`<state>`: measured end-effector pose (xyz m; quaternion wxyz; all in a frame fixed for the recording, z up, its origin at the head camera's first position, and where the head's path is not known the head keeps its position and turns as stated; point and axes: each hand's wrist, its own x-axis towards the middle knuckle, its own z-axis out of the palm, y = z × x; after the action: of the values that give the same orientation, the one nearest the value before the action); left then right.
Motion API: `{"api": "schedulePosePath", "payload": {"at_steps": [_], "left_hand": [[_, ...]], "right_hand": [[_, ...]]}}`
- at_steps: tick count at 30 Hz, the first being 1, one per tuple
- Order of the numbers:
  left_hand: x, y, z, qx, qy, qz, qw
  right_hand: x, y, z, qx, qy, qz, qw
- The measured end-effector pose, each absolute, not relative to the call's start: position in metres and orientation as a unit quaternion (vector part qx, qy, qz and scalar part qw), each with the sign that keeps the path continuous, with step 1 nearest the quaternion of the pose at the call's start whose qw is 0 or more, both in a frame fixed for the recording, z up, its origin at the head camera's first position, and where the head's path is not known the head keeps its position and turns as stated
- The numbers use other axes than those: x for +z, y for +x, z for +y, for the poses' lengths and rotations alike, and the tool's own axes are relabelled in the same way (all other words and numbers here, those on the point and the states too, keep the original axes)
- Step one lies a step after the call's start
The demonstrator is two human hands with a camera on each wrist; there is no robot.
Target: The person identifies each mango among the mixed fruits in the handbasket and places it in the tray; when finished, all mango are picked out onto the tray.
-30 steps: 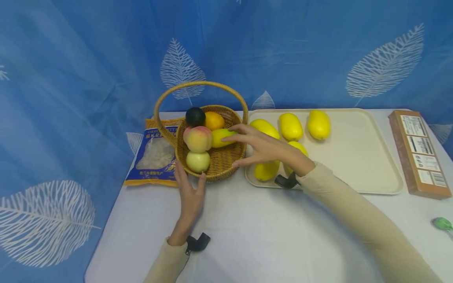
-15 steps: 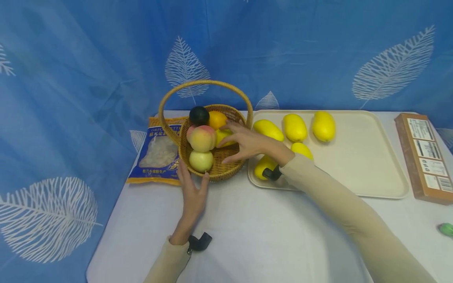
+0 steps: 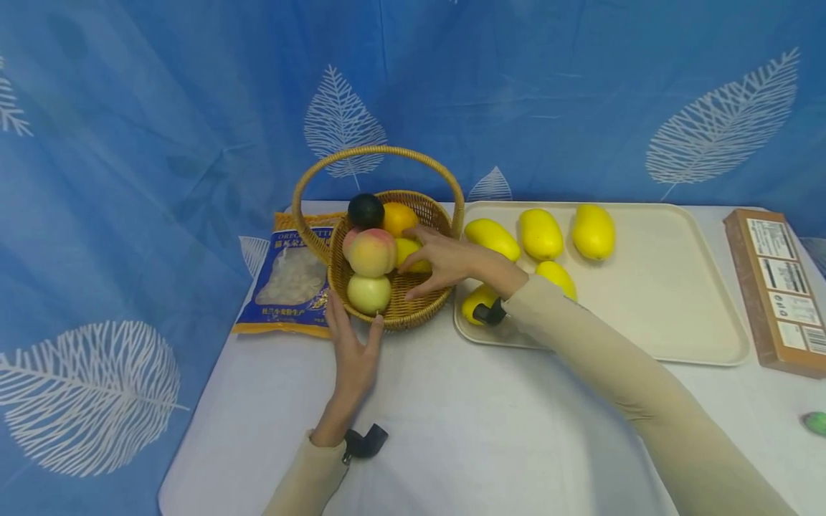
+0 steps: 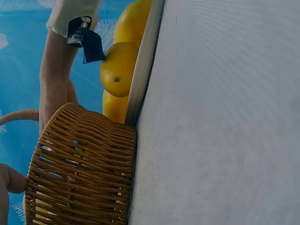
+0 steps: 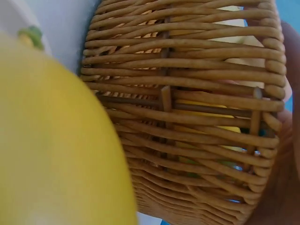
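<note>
In the head view a wicker basket point(image 3: 413, 308) with a tall handle holds a peach point(image 3: 372, 253), a pale green round fruit point(image 3: 369, 294), an orange point(image 3: 399, 218), a dark round fruit point(image 3: 366, 211) and a yellow mango point(image 3: 405, 251). My right hand point(image 3: 445, 259) reaches over the basket's right rim. Its fingers lie over the mango, partly hiding it, while the thumb stands apart below. At the front left of the basket, my left hand point(image 3: 353, 362) rests with thumb and fingers spread against the wicker. The left wrist view shows the thumb point(image 4: 14, 180) right at the rim.
Right of the basket, a cream tray point(image 3: 652, 287) carries several yellow mangoes point(image 3: 540, 234). A blue pasta bag point(image 3: 290, 279) lies partly behind the basket on its left. A brown box point(image 3: 777, 294) and a small green thing point(image 3: 816, 423) are at the far right.
My right hand has moved left and deeper into the basket, over the mango, with its fingers more bent. The left hand keeps its place at the basket. The head view has shifted slightly.
</note>
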<state>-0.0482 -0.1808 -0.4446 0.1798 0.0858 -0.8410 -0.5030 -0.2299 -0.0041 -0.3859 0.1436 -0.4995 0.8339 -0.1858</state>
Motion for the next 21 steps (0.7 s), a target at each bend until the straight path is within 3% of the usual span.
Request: {"api": "schedulePosePath", "payload": {"at_steps": [21], "left_hand": [[-0.442, -0.048, -0.18, -0.505, 0.085, -0.841, 0.173]], "right_hand": [[-0.378, -0.231, 0.005, -0.164, -0.486, 0.843, 0.161]]}}
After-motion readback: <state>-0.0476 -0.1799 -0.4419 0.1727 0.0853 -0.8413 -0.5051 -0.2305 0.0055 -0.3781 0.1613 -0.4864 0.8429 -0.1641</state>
